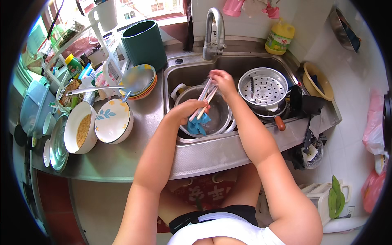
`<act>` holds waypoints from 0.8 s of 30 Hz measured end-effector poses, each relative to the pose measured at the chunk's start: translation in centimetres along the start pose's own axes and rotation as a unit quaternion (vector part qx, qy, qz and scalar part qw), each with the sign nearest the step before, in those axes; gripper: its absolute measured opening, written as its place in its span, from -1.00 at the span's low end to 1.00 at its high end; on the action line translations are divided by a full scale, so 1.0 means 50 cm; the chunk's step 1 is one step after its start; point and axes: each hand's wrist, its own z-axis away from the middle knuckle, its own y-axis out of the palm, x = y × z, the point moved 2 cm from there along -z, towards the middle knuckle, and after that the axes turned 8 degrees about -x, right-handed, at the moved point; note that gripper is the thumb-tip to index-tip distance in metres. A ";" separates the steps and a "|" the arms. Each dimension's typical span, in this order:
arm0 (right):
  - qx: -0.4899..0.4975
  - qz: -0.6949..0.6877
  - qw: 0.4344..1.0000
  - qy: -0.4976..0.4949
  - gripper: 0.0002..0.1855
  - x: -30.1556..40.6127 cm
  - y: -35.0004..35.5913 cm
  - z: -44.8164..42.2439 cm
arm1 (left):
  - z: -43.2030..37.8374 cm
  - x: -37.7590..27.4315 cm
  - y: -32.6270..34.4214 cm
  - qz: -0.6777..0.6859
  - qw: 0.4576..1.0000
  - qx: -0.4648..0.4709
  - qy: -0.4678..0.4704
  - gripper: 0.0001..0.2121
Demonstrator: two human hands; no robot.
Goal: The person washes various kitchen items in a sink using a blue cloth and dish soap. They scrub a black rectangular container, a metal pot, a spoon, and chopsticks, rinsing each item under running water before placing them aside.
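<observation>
My left hand is closed around the lower part of a bundle of chopsticks, which slants up and away over the sink. At the bundle's far end, my right hand has its fingers curled about the tips, with some blur there. Below both hands a round metal pot with side handles sits in the basin. A crumpled blue cloth lies at its near side, just under my left hand. The curved metal faucet stands behind the sink.
Right in the sink stands a perforated steamer pot, beside a wooden-handled pan. A yellow detergent bottle stands behind. Leftward are stacked bowls with a ladle, a floral bowl, a bowl of beans or grains and a green bin.
</observation>
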 end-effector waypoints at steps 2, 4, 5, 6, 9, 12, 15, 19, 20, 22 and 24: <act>-0.171 0.109 0.972 -0.121 -0.77 -0.001 -0.061 -0.022 | 0.000 -0.014 0.014 0.012 0.999 -0.002 0.031 -0.80; -0.194 0.068 0.979 -0.011 -0.71 -0.001 -0.061 -0.019 | 0.009 -0.021 0.012 0.056 0.996 -0.033 0.065 -0.79; -0.148 0.026 0.983 0.106 -0.67 0.004 -0.037 0.000 | 0.015 -0.017 0.001 0.040 0.996 -0.045 0.064 -0.79; -0.103 -0.015 0.970 0.219 -0.62 0.018 -0.010 0.028 | 0.021 -0.013 -0.007 0.024 0.996 -0.053 0.064 -0.79; 0.125 -0.199 0.916 0.326 -0.55 0.037 0.062 0.087 | 0.022 -0.009 0.000 -0.024 0.997 -0.043 0.062 -0.80; 0.132 -0.303 0.910 0.249 -0.64 0.061 0.074 0.093 | 0.023 -0.008 0.007 -0.077 0.995 0.006 0.070 -0.79; 0.138 -0.398 0.886 0.194 -0.62 0.107 0.044 0.066 | 0.028 -0.005 0.002 -0.133 0.986 0.057 0.085 -0.77; 0.172 -0.475 0.848 0.159 -0.54 0.172 0.013 0.061 | 0.032 -0.010 0.012 -0.203 0.971 0.065 0.105 -0.71; 0.182 -0.482 0.842 0.160 -0.54 0.176 0.017 0.066 | 0.028 -0.006 0.006 -0.213 0.970 0.059 0.102 -0.70; 0.201 -0.491 0.832 0.164 -0.57 0.174 0.026 0.075 | 0.039 -0.012 0.016 -0.207 0.972 0.069 0.084 -0.69; 0.222 -0.432 0.859 0.160 -0.57 0.165 0.034 0.083 | 0.042 -0.012 0.017 -0.220 0.969 0.058 0.092 -0.68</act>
